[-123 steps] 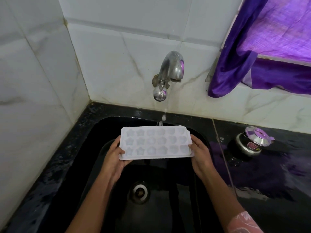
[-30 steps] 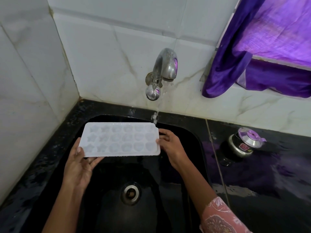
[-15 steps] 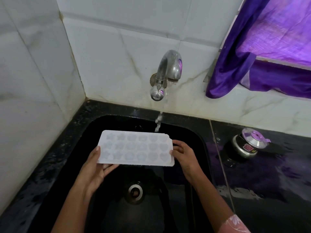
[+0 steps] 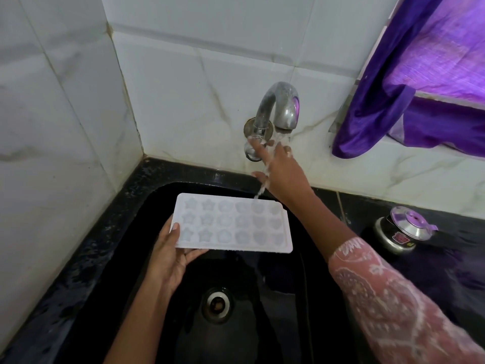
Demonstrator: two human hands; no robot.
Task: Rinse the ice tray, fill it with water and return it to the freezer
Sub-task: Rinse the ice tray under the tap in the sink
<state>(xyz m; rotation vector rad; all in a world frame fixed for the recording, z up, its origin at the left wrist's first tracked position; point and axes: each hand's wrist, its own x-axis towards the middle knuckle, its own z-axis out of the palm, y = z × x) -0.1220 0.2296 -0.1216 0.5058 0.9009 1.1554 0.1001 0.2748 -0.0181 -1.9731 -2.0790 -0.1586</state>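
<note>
Tray (image 4: 233, 224) held below the tap (image 4: 282, 106).
The left hand (image 4: 170, 258) fingers clamp the tray; the right hand (image 4: 283, 174) is at the knob (image 4: 250, 153), maybe gripping, cannot tell.

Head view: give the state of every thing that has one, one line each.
ice tray: roughly level over the sink, held at its left end only.
tap: running, stream landing at the ice tray's far edge.
left hand: holds the ice tray.
right hand: fingers at the tap knob.
steel container: lid on.

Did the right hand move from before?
Yes. The right hand let go of the tray and went up to the tap.
</note>
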